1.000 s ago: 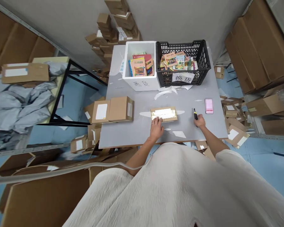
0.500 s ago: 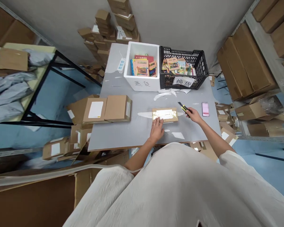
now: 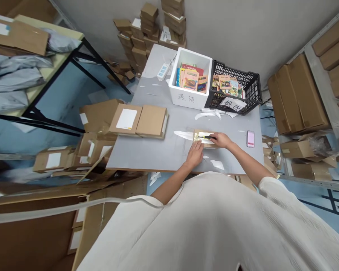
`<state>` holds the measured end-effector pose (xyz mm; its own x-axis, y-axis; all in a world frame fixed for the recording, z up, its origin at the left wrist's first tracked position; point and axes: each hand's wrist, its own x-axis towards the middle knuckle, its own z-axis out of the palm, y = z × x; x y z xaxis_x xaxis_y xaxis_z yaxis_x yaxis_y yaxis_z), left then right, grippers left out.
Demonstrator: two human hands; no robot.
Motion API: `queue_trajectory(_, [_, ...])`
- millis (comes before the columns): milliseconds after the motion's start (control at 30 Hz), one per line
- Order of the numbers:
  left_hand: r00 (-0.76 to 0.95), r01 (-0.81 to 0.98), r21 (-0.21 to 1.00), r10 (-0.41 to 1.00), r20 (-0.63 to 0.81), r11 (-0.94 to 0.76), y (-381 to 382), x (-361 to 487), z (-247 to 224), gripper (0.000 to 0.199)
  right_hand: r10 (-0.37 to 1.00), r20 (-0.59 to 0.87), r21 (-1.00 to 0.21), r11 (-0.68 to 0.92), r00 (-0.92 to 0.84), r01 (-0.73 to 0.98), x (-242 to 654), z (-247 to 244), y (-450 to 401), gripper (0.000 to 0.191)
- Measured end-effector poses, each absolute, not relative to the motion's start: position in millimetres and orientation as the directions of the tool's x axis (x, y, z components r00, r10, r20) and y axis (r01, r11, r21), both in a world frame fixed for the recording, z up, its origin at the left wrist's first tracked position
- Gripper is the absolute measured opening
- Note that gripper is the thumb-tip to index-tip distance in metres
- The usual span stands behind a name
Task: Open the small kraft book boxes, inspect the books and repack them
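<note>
while the white shirt (image 3: 211, 218) fills the bottom of the frame, the person's left hand (image 3: 195, 153) rests near centre, fingers loosely extended, tips on the near-left part of the small taped box (image 3: 210, 145); no grip visible. box lies on the grey table (image 3: 158, 154), just right of frame centre, white label and shiny tape on top. right hand (image 3: 222, 140) is curled closed round the utility knife (image 3: 208, 137), knife over box top, tip pointing left; too small to tell whether the blade is in the tape. white paper scrap (image 3: 217, 164) near the table's front edge. pink-screened phone (image 3: 250, 139) at right, well apart from the right hand. two brown cartons (image 3: 151, 119) side by side, left of centre. farther up: white foam box (image 3: 196, 102) with books (image 3: 190, 79), black crate (image 3: 250, 105) just beside it, more books inside. upper middle: stacked cartons (image 3: 139, 43) by the wall.
</note>
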<state>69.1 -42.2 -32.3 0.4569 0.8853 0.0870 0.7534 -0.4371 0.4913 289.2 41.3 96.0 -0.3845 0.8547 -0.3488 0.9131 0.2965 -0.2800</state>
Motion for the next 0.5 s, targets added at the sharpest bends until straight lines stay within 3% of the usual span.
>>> queue_trajectory(233, [0.475, 0.724, 0.522, 0.875, 0.096, -0.45, -43.5, 67.4, -33.5, 0.073, 0.83, -0.429, -0.157, 0.319, -0.355, 0.935, 267.1, 103.7, 43.1, 0.04])
queue_trajectory(500, [0.489, 0.728, 0.511, 0.869, 0.081, -0.457, -44.0, 67.0, -31.5, 0.071, 0.83, -0.444, -0.133, 0.312, -0.338, 0.941, 263.5, 106.5, 42.5, 0.042])
